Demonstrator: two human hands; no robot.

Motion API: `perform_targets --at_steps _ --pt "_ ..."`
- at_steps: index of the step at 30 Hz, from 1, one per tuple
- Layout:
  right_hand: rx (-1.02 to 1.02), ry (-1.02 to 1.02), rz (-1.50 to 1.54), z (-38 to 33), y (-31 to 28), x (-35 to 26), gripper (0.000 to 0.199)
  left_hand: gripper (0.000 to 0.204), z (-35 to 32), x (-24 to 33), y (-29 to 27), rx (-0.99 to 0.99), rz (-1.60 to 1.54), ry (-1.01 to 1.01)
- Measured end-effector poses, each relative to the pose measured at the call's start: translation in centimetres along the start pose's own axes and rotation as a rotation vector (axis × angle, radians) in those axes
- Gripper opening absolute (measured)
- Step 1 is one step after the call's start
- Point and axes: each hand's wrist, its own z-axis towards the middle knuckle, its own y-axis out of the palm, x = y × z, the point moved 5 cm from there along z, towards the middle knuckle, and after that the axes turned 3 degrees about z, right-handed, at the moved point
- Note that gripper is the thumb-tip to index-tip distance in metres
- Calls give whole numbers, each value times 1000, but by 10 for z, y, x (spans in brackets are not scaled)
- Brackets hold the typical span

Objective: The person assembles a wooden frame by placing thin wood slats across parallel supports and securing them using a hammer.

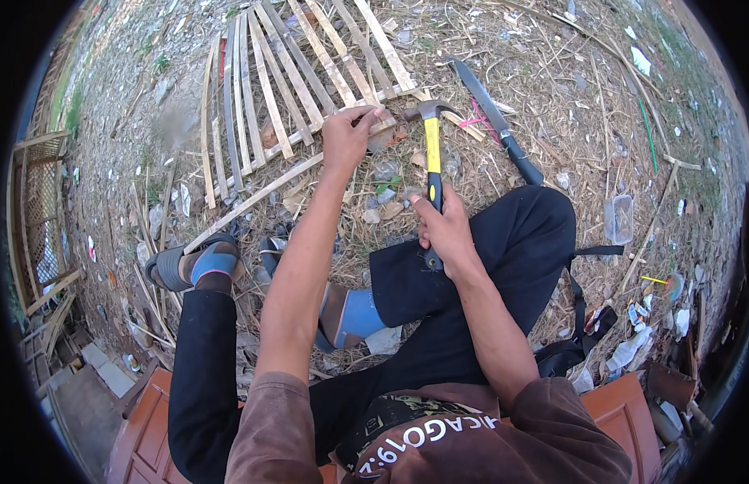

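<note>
My right hand (447, 228) is closed round the black grip of a claw hammer (433, 149) with a yellow and black handle. The hammer stands nearly upright in view, its metal head just right of my left fingertips. My left hand (348, 139) reaches over a fan-shaped frame of thin wooden slats (269, 89). Its thumb and fingers are pinched together over the near right corner, where slats cross. Anything between those fingertips is too small to make out. A long loose-looking strip (253, 199) runs from under my left hand down to my left foot.
A large knife (494, 121) with a black handle lies right of the hammer, near pink string (474, 118). Further right are a clear plastic tub (619, 219) and a black strap (584, 319). Dry straw and litter cover the ground. A lattice panel (43, 214) stands at far left.
</note>
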Motion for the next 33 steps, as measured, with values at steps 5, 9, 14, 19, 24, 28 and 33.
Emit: perform_targets --at_steps 5,9,14,19,24,28,33 --pt "7 -4 -6 0 1 -1 25 26 -3 2 0 50 39 80" --pt "22 -19 -25 -2 2 -4 25 25 -3 4 0 120 89 198" --pt "36 -17 -1 -5 1 -9 23 23 -3 3 9 93 108 139" --pt "17 -26 1 -4 4 -6 22 25 -3 -4 5 144 91 156" --pt "39 -48 -90 -5 3 -1 20 21 -3 -7 5 114 79 139" --pt "51 -386 -445 1 -15 -4 19 18 -8 -1 14 100 69 187" --pt "31 -483 -827 -23 -6 -60 18 20 -11 -5 8 131 67 231"
